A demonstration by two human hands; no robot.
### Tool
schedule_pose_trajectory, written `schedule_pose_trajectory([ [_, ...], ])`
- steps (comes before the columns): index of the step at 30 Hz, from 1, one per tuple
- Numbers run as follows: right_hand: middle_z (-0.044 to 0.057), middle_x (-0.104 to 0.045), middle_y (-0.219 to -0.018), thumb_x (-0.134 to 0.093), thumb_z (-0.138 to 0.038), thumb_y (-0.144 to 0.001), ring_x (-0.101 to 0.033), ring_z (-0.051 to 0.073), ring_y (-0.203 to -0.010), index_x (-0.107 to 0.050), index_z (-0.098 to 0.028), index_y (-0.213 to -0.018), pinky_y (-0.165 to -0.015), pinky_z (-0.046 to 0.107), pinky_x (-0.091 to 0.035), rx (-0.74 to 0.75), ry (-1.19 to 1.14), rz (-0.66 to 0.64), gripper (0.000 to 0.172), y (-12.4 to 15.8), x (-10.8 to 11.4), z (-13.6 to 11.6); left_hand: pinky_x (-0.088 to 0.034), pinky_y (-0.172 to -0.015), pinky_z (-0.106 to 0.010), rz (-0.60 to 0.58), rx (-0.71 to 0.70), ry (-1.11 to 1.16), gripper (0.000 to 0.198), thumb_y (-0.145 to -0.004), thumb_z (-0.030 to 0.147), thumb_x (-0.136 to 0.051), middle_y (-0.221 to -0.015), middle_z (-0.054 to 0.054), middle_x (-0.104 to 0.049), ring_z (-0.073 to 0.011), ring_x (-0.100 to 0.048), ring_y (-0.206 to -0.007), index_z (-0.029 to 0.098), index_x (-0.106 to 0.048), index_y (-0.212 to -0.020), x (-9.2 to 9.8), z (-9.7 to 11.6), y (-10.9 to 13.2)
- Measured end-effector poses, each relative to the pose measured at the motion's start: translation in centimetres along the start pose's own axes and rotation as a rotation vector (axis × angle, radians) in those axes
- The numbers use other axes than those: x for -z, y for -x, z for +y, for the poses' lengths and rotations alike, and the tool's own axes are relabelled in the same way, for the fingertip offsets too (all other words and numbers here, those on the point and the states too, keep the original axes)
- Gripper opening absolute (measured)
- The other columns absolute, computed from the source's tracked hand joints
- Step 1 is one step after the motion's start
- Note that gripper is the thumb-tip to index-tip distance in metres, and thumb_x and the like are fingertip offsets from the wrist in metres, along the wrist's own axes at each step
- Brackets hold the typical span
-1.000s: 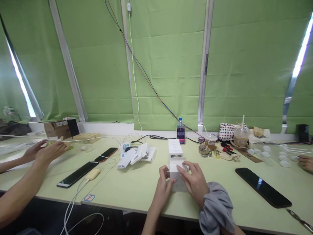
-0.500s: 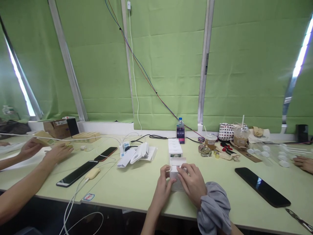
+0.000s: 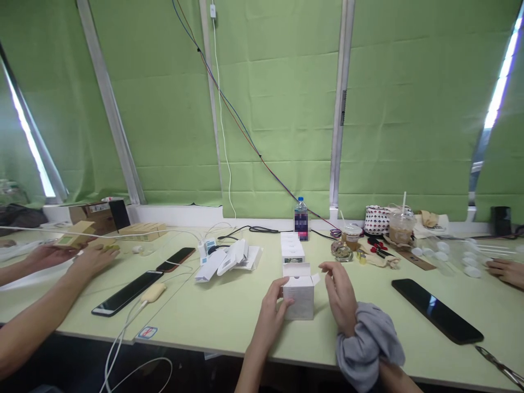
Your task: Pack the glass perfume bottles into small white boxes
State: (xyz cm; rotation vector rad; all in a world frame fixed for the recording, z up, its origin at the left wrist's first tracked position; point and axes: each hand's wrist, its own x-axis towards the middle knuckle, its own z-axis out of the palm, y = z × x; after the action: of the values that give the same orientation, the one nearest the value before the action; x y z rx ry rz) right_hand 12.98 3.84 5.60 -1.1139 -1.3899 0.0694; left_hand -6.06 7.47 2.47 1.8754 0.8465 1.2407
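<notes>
A small white carton (image 3: 302,301) stands on the table in front of me, its back lid raised and a side flap (image 3: 315,279) sticking out to the right. My left hand (image 3: 271,309) grips its left side, thumb on the front face and fingers along the upper edge. Just right of the carton, my right hand (image 3: 341,297) is lifted with loosely bent fingers and nothing visible in them; it does not touch the box. Behind the carton, a row of similar white boxes (image 3: 291,251) runs back towards a bottle (image 3: 301,219).
Flattened white packaging (image 3: 233,257) lies left of the boxes. Phones (image 3: 127,292) and white cables are further left, near a co-worker's hands (image 3: 92,259). Drink cups (image 3: 401,228), a black phone (image 3: 437,311) and scissors-like metal tool (image 3: 499,367) are on the right.
My right hand has come off the top of the carton and moved right, uncovering the side flap. My left hand stays on the box. The co-worker at left has moved a tan box.
</notes>
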Motion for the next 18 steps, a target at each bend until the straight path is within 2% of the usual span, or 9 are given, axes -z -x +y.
schedule_pose_trajectory([
  [3, 0.002, -0.057, -0.076, -0.039, -0.024, -0.085, -0.054, 0.019, -0.070, -0.049, -0.022, -0.089, -0.065, 0.033, -0.045, -0.154, -0.179, -0.062, 0.011, -0.7, 0.2, 0.6, -0.049, -0.088, -0.038, -0.013, 0.014, 0.014, 0.035, -0.085, 0.026, -0.054, -0.118, -0.009, -0.062, -0.0232, -0.061, -0.102, 0.024, -0.052, -0.120, 0.0, 0.0, -0.1],
  [5, 0.001, -0.059, -0.073, -0.043, -0.028, -0.083, -0.056, 0.018, -0.064, -0.047, -0.022, -0.087, -0.060, 0.030, -0.045, -0.216, -0.298, -0.113, 0.009, -0.9, -0.1, 0.8, -0.050, -0.087, -0.037, -0.007, 0.017, 0.020, 0.036, -0.084, 0.026, -0.055, -0.118, -0.009, -0.062, -0.0233, -0.061, -0.102, 0.024, -0.052, -0.119, 0.0, -0.1, -0.1],
  [8, 0.003, -0.063, -0.075, -0.051, -0.035, -0.083, -0.058, 0.018, -0.067, -0.048, -0.021, -0.088, -0.063, 0.031, -0.046, -0.288, -0.447, -0.164, 0.015, -0.8, -0.5, 0.8, -0.050, -0.087, -0.038, -0.003, 0.007, 0.018, 0.036, -0.083, 0.026, -0.055, -0.117, -0.009, -0.062, -0.0232, -0.061, -0.101, 0.023, -0.052, -0.119, 0.0, -0.3, -0.1],
  [15, 0.003, -0.064, -0.081, -0.050, -0.044, -0.088, -0.059, 0.019, -0.080, -0.052, -0.020, -0.092, -0.070, 0.031, -0.044, -0.244, -0.353, -0.251, 0.024, -0.5, -0.6, 0.1, -0.048, -0.090, -0.039, -0.024, -0.022, 0.002, 0.036, -0.083, 0.026, -0.058, -0.113, -0.007, -0.062, -0.0220, -0.060, -0.098, 0.024, -0.051, -0.118, 0.1, -0.1, 0.0],
  [18, 0.002, -0.062, -0.079, -0.053, -0.044, -0.087, -0.057, 0.018, -0.076, -0.053, -0.020, -0.099, -0.068, 0.030, -0.045, -0.254, -0.414, -0.243, 0.027, -0.4, -0.8, 0.3, -0.048, -0.089, -0.037, -0.022, -0.024, 0.029, 0.031, -0.087, 0.032, -0.053, -0.115, -0.008, -0.062, -0.0221, -0.059, -0.100, 0.023, -0.053, -0.117, 0.1, 0.1, 0.0],
])
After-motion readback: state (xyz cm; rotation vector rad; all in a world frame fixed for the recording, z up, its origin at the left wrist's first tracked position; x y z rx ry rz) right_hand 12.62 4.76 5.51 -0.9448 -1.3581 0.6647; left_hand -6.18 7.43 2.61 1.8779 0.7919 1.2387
